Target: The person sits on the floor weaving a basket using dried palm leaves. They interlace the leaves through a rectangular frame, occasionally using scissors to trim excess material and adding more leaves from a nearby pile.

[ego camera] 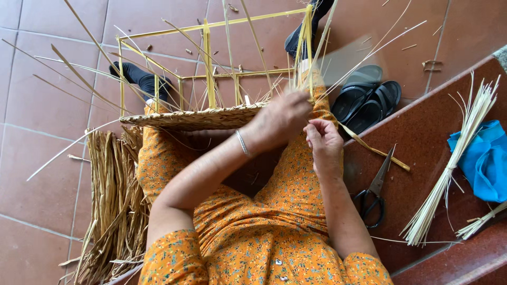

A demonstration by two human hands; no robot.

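head view: two hands, left hand (280, 120) and right hand (323, 141), fingers pinched on one woven basket (195, 117).

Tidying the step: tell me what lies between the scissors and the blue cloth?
A bundle of pale reeds lies between the scissors and the blue cloth, per the head view.

1. The left hand (280, 119) is blurry, so its fingers are hard to see.
2. The blue cloth (483, 161) is cut off at the right edge.
3. The dried leaves (113, 206) run off the bottom edge.
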